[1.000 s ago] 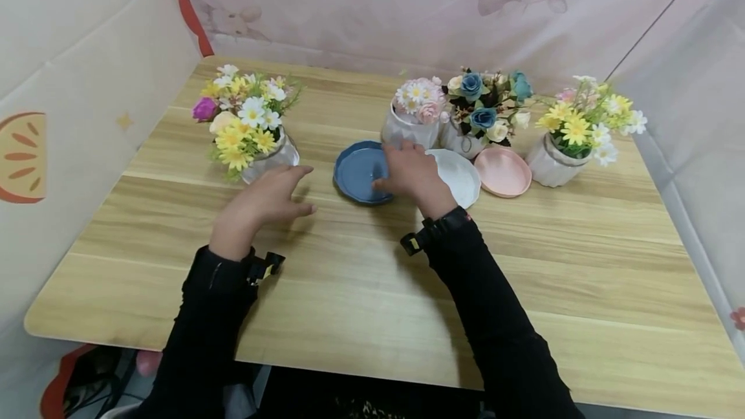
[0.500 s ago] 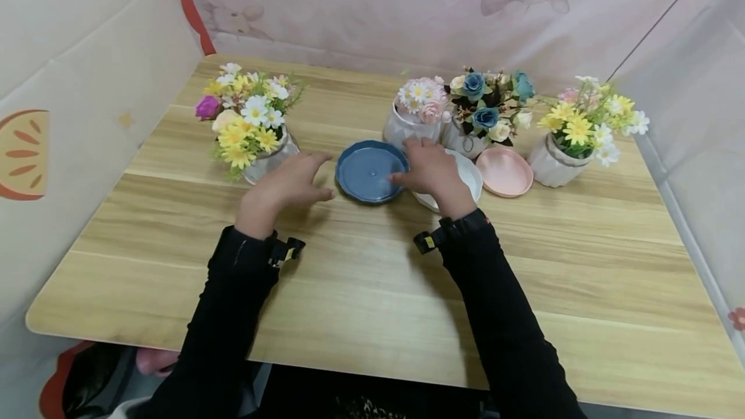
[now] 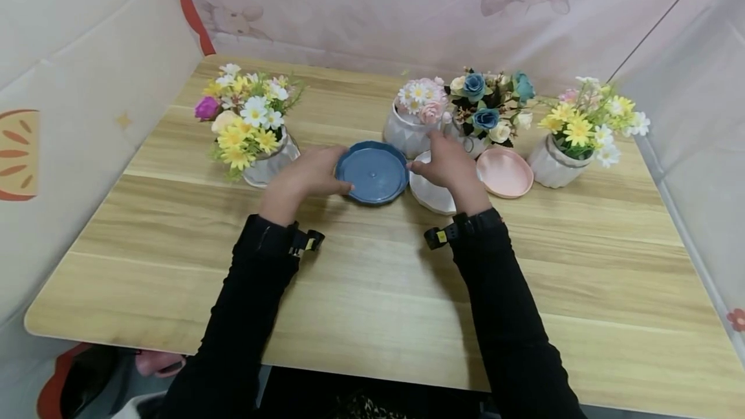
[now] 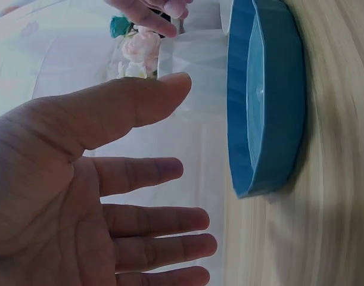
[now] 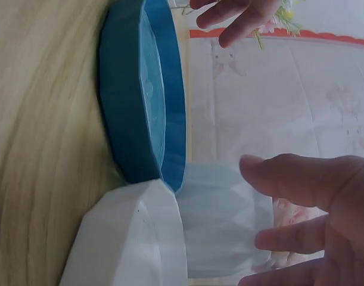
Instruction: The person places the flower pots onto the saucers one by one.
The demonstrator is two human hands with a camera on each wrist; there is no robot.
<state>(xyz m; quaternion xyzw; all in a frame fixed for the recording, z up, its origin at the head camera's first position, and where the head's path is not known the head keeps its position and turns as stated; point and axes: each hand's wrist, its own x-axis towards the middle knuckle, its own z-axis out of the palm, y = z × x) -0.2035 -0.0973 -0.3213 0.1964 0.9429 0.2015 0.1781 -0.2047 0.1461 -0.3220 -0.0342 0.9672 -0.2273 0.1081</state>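
1. At the far left, a pale cloth wall (image 3: pixel 87 83) carries a printed orange slice (image 3: pixel 19 155), cut by the edge of the head view.
2. Next, on the wooden worktop (image 3: pixel 361 296), stands the left pot (image 3: pixel 272 165), whitish, with yellow, white and purple flowers; it leans a little in the head view.
3. The left hand (image 3: pixel 305 176) is just beside this pot, at the left side of the blue plate. Its thumb and fingers are straight and spread. In the left wrist view, a gap shows between the fingertips and the plate.
4. The blue plate (image 3: pixel 373 174) lies flat on the worktop, between the two hands, with its inside facing up.
5. Behind its right side stands the middle pot (image 3: pixel 403 134), with pink and white flowers.
6. The white plate (image 3: pixel 432 196) is just beside the blue plate; the right hand covers part of it.
7. The right hand (image 3: pixel 451 168) hangs above the white plate. Its visible thumb and fingers are spread.
8. Behind this hand is the rose pot (image 3: pixel 474 145), with blue and cream roses.
9. The pink plate (image 3: pixel 504 172) follows.
10. Last, just beside it, stands the right pot (image 3: pixel 555 165), with yellow and white flowers.
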